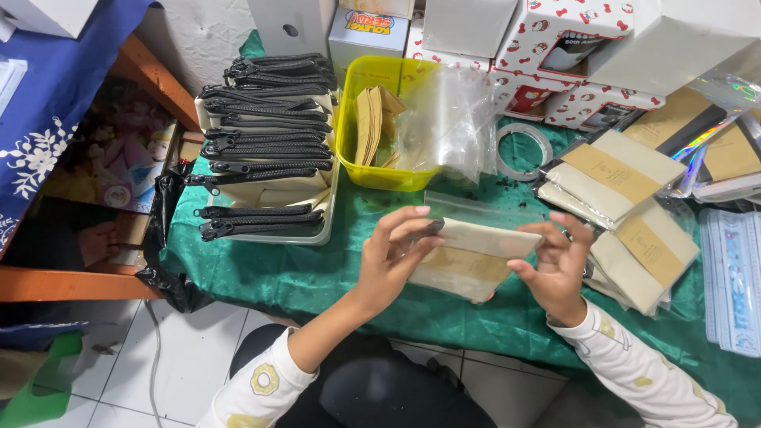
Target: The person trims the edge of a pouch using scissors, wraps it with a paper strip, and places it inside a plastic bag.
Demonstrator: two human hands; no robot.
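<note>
Mid-packing: left hand [396, 254] and right hand [555, 265] both pinching a flat cream fabric pouch [476, 250] over the green tablecloth [261, 269], probably needing a clear plastic sleeve [452, 119] next

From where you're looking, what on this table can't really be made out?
- Cream pouch in the head view: its near face and ends are covered by the left hand and right hand.
- Yellow tub: clear plastic bags veil its right side, so the contents there are unclear.
- Clear packets: cut off by the right edge.
- Stacked zip pouches: lower layers hidden by upper ones.
</note>
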